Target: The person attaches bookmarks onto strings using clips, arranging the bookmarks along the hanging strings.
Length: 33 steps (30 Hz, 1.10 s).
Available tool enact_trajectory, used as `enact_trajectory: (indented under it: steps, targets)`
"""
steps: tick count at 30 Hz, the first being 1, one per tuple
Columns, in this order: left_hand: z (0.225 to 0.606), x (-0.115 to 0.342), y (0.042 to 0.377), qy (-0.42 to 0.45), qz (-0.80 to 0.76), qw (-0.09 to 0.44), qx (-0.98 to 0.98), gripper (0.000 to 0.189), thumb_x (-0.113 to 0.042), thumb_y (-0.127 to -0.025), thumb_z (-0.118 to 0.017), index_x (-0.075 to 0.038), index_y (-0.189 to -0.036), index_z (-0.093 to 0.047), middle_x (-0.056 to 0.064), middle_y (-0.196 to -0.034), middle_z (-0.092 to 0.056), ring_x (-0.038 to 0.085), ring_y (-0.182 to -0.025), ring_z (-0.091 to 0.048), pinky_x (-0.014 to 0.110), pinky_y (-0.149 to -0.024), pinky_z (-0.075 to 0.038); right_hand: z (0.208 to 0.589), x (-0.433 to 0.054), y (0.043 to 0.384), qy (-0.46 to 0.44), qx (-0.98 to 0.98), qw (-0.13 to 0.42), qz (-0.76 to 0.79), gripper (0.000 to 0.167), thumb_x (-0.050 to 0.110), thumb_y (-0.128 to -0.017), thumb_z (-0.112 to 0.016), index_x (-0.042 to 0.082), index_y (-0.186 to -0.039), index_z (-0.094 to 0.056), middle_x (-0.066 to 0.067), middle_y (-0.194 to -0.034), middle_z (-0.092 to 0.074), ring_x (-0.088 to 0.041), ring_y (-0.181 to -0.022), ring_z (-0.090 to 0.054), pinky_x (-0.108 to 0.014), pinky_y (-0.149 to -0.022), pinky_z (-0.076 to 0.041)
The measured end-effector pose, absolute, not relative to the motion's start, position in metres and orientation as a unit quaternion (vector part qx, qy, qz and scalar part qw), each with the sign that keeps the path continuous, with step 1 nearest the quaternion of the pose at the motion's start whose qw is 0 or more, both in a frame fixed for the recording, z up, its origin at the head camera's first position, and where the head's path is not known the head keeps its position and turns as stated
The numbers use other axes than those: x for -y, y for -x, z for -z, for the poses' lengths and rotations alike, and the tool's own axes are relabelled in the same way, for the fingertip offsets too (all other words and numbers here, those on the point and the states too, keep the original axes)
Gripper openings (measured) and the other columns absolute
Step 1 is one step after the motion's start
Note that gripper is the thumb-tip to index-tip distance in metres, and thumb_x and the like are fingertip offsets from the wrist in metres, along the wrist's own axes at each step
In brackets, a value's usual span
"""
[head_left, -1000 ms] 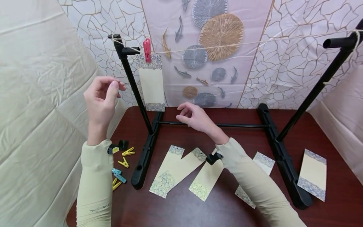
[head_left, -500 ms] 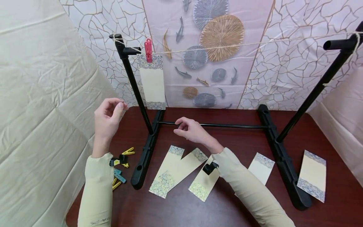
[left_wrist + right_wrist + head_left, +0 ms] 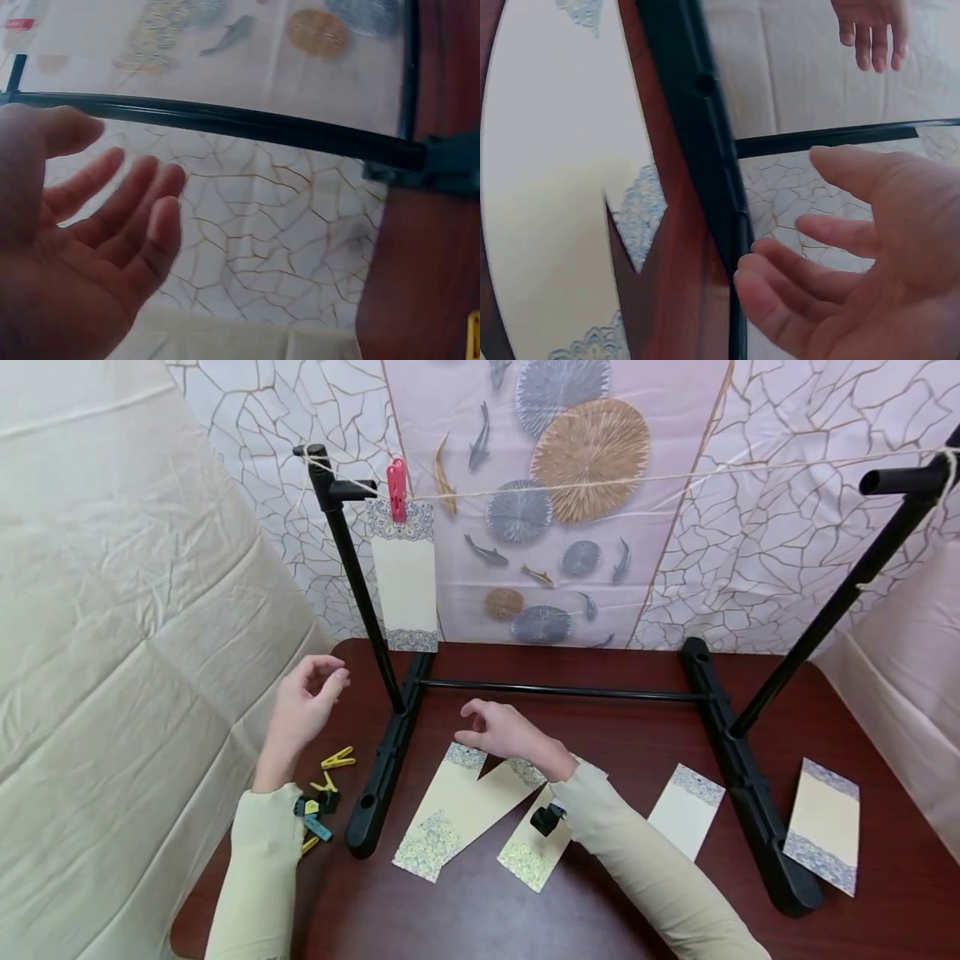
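Observation:
My left hand (image 3: 303, 706) hovers left of the black stand, its fingers loosely bent with nothing between them, as the left wrist view also shows. Over the far ends of two overlapping patterned cards (image 3: 457, 806), my right hand (image 3: 502, 731) hangs with relaxed fingers and holds nothing. A card (image 3: 405, 572) with lacy borders hangs upright from the string (image 3: 592, 485), fixed by a red clothespin (image 3: 397, 491). Yellow clothespins (image 3: 338, 758) and a blue clothespin (image 3: 318, 827) lie below the left hand, partly hidden by the wrist camera. Another card (image 3: 536, 852) is partly covered by the right sleeve.
The black stand's left foot (image 3: 375, 806) and right foot (image 3: 780, 860) rest on the dark red table (image 3: 420, 918), joined by a low crossbar (image 3: 562, 690). More cards lie at the right: one white card (image 3: 686, 810) and one beside the right foot, a cream card (image 3: 825, 822).
My left hand has come down and a little to the right, away from beside the hanging card. The right hand has lowered toward the overlapping cards. Neither has taken hold of anything.

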State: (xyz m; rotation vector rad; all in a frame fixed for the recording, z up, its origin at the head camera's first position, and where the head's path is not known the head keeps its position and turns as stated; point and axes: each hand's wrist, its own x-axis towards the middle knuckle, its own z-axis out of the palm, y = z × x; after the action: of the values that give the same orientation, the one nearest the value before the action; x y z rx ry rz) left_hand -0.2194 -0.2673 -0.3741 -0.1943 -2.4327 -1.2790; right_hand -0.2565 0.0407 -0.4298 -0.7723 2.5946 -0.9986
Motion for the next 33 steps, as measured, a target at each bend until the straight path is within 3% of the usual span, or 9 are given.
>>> enact_trajectory:
  steps: [4,9,12,19,26,29,33]
  targets:
    - [0.386,0.271,0.222,0.062,0.393,0.147,0.906,0.035,-0.038,-0.099,-0.056,-0.011,-0.120,-0.060,0.009,-0.110,-0.066,0.013,-0.090,-0.058,0.029,-0.079,-0.046,0.436,-0.038,0.256,0.265,-0.903,0.149,0.304,0.047,0.035,-0.094,-0.066,0.010,-0.132,-0.055,-0.009,-0.110,-0.066,-0.017,-0.095,-0.062,-0.033,-0.077,-0.052]
    - [0.402,0.276,0.224,0.056,0.350,0.083,0.931,0.036,-0.041,-0.099,-0.055,-0.013,-0.122,-0.058,0.010,-0.115,-0.064,0.023,-0.091,-0.058,0.036,-0.079,-0.047,0.443,-0.036,0.254,0.253,-0.917,0.157,0.265,0.052,0.039,-0.094,-0.064,0.010,-0.135,-0.053,-0.013,-0.126,-0.060,-0.022,-0.105,-0.060,-0.039,-0.085,-0.051]
    - [0.410,0.278,0.224,0.058,0.337,0.046,0.939,0.035,-0.039,-0.099,-0.056,-0.013,-0.122,-0.057,0.010,-0.118,-0.063,0.026,-0.091,-0.058,0.038,-0.080,-0.047,0.446,-0.035,0.252,0.243,-0.928,0.157,0.235,0.053,0.043,-0.094,-0.064,0.011,-0.135,-0.052,-0.013,-0.128,-0.057,-0.024,-0.106,-0.058,-0.041,-0.085,-0.051]
    - [0.425,0.280,0.224,0.057,0.295,-0.019,0.954,0.040,-0.032,-0.098,-0.060,-0.007,-0.128,-0.055,0.016,-0.128,-0.060,0.032,-0.109,-0.058,0.048,-0.090,-0.049,0.455,-0.028,0.250,0.222,-0.943,0.168,0.182,0.050,0.047,-0.092,-0.063,0.011,-0.126,-0.053,-0.014,-0.122,-0.054,-0.027,-0.107,-0.049,-0.043,-0.081,-0.047]
    - [0.436,0.280,0.228,0.061,0.254,-0.058,0.964,0.042,-0.026,-0.096,-0.064,-0.003,-0.129,-0.054,0.023,-0.130,-0.056,0.037,-0.111,-0.056,0.050,-0.089,-0.049,0.461,-0.024,0.249,0.205,-0.957,0.176,0.102,0.082,0.062,-0.084,-0.065,0.008,-0.142,-0.043,-0.022,-0.137,-0.047,-0.036,-0.126,-0.045,-0.048,-0.088,-0.048]
    - [0.443,0.279,0.230,0.060,0.247,-0.078,0.964,0.044,-0.023,-0.096,-0.064,-0.001,-0.131,-0.052,0.026,-0.131,-0.052,0.035,-0.106,-0.060,0.047,-0.086,-0.051,0.463,-0.024,0.248,0.199,-0.959,0.189,0.075,0.089,0.069,-0.079,-0.065,0.009,-0.141,-0.042,-0.021,-0.132,-0.047,-0.033,-0.118,-0.045,-0.044,-0.082,-0.047]
    - [0.450,0.281,0.230,0.049,0.224,-0.094,0.969,0.045,-0.023,-0.095,-0.065,-0.003,-0.133,-0.051,0.026,-0.130,-0.048,0.032,-0.102,-0.058,0.043,-0.082,-0.050,0.463,-0.022,0.246,0.199,-0.960,0.189,0.047,0.084,0.071,-0.074,-0.069,0.010,-0.128,-0.048,-0.014,-0.112,-0.047,-0.027,-0.099,-0.044,-0.037,-0.069,-0.043]
